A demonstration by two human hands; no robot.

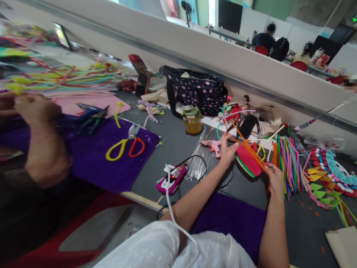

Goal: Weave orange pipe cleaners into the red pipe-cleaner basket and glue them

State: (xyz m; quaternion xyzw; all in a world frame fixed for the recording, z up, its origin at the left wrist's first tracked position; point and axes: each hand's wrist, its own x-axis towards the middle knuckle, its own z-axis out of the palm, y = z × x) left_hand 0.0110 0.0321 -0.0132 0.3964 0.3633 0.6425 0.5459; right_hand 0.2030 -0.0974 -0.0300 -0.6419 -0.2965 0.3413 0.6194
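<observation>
My left hand (227,149) pinches the upper end of a few orange pipe cleaners (248,147). My right hand (275,178) grips their lower end, so the strands stretch diagonally between both hands. Under them lies a red and green felt piece (248,162) on the dark table. A pink glue gun (211,145) rests just left of my left hand. A bundle of multicoloured pipe cleaners (288,163) lies right of my right hand.
A co-worker's arm (44,145) is at the left over a purple mat (111,163) with yellow and red scissors (125,147). A polka-dot bag (198,91), a jar (192,121), a pink phone (171,178) with cable, and felt decorations (331,175) surround me.
</observation>
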